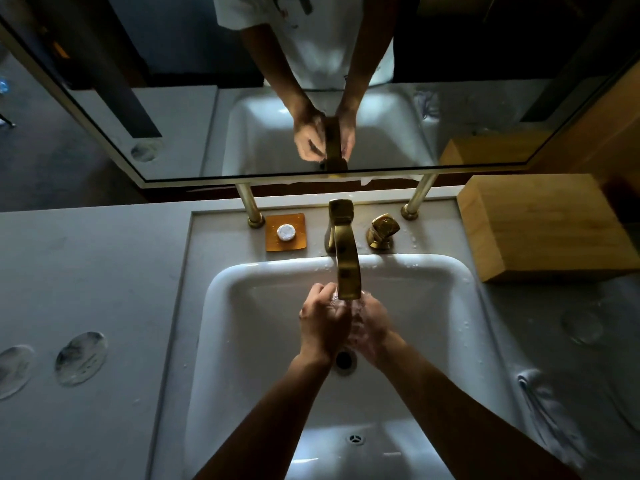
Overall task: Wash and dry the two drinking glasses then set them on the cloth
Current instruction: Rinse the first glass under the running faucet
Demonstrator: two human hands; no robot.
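Both my hands are together under the brass faucet [344, 258], over the white sink [242, 306], with water running on them. Between them is a clear drinking glass [355, 315], hard to make out through the water. My right hand [372, 327] cups it from the right. My left hand [322, 327] grips it from the left, fingers curled at its rim. A second clear glass [581, 326] stands on the right counter. A pale, wrinkled cloth [547, 400] lies on that counter nearer me.
A brass tap handle [381, 232] sits right of the faucet, and an orange soap dish [286, 232] with a white bar to its left. A wooden block [547, 226] stands at the back right. Two round discs [81, 358] lie on the left counter. A mirror [311, 98] hangs behind.
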